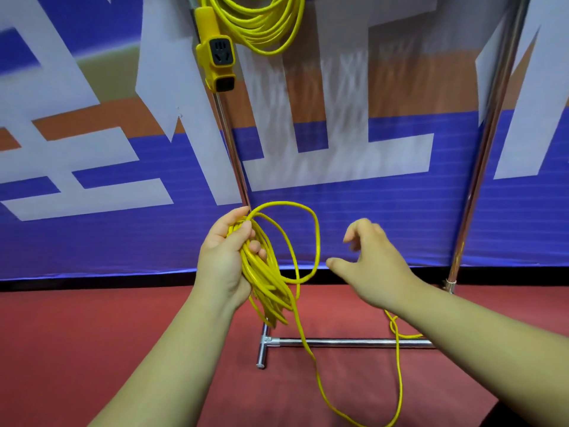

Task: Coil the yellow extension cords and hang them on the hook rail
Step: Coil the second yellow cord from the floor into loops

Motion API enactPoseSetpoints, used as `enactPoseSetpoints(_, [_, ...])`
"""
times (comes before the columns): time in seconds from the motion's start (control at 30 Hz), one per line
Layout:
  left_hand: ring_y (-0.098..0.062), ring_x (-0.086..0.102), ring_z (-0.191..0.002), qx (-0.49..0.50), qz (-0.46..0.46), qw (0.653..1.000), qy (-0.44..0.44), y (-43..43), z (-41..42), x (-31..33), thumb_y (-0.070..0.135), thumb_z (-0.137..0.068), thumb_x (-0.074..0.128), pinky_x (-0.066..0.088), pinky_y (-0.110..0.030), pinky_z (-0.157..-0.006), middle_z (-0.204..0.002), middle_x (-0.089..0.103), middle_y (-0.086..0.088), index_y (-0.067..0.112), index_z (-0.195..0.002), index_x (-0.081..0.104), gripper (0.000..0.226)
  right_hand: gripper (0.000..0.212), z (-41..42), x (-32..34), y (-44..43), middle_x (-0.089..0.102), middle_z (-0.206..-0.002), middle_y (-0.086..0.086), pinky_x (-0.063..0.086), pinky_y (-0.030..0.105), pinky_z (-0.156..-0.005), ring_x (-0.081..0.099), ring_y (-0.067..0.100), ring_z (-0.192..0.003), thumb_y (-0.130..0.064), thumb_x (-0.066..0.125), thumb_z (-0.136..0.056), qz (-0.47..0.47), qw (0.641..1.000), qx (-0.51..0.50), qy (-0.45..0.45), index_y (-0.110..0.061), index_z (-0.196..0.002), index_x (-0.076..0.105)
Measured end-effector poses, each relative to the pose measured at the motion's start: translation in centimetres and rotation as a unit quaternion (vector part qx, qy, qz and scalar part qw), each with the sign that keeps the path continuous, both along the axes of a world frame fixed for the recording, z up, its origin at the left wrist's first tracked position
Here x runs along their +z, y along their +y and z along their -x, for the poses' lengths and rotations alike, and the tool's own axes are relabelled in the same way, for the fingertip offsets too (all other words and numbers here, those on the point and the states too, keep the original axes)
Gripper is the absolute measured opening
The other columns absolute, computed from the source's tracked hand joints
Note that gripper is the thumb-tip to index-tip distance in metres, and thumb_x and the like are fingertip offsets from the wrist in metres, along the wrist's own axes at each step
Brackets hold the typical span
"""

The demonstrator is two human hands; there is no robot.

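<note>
— Standing on what, then?
— On a red floor [92, 334] below the grip. Behind it hangs a blue, white and orange banner [123, 149], with a metal rack [234, 155] in front.
— The left hand [226, 257]?
— Clenched round a bundle of yellow cord loops [264, 282]. One wide loop stands out to the right of the fist, and a loose tail [320, 386] trails down across the floor.
— The right hand [372, 263]?
— Released, fingers loosely curved, just beside that loop and apart from it.
— Anything hung?
— Well above the grip, a second coiled cord [261, 23] and its yellow socket block [217, 57].
</note>
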State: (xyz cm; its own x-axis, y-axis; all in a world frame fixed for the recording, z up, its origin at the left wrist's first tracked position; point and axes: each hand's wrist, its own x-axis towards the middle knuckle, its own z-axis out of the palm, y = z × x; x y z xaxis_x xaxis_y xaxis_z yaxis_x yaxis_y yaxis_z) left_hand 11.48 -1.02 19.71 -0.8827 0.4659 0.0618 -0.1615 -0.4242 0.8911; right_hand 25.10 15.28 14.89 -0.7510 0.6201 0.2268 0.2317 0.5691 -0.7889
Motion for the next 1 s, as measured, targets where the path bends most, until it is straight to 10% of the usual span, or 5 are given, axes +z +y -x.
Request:
enactPoseSetpoints(0.23, [-0.020,0.072,-0.066,0.033,-0.042,0.998,-0.025,-0.5,0.0,0.2,0.000,-0.101,0.049,0.061,-0.036,-0.064,-0.068,0.064,-0.003,0.012,-0.115,0.063,0.023,0.032,0.7,-2.7,-3.6,0.066,-0.087,0.008,0.049,0.041,-0.087,0.060,0.016,-0.081,-0.006,0.072,-0.086,0.233,0.928,0.286,-0.053,-0.016,-0.086,0.042])
enactPoseSetpoints(0.4, [-0.016,0.070,-0.063,0.052,-0.047,0.997,-0.036,-1.4,0.8,0.2,0.001,-0.101,0.051,0.059,-0.032,-0.060,-0.071,0.063,-0.004,0.013,-0.116,0.063,0.023,0.029,1.4,-3.2,-4.4,0.054,-0.081,0.031,0.041,0.053,-0.073,0.069,0.032,-0.088,-0.030,0.071,-0.079,0.243,0.908,0.326,-0.098,-0.028,-0.082,0.043])
enactPoseSetpoints(0.63, [-0.008,0.050,-0.051,0.069,-0.089,0.990,-0.085,-3.3,3.1,-0.1,0.001,-0.101,0.048,0.046,-0.022,-0.046,-0.075,0.053,-0.006,0.013,-0.117,0.061,0.024,0.022,1.0,-3.8,-2.2,0.067,-0.069,0.002,0.048,0.044,-0.084,0.065,0.029,-0.082,-0.001,0.058,-0.096,0.292,0.883,0.335,-0.150,-0.013,-0.085,0.043])
enactPoseSetpoints(1.0, [-0.019,0.033,-0.046,-0.108,0.240,0.952,0.159,-2.8,1.0,-2.4,0.011,-0.091,0.073,0.037,-0.027,-0.045,-0.063,0.045,-0.015,0.015,-0.101,0.076,0.011,0.011,0.6,0.7,0.2,0.070,-0.077,0.018,0.045,0.021,-0.060,0.051,0.020,-0.065,-0.002,0.067,-0.090,0.270,0.942,0.184,0.070,-0.007,-0.085,0.059])
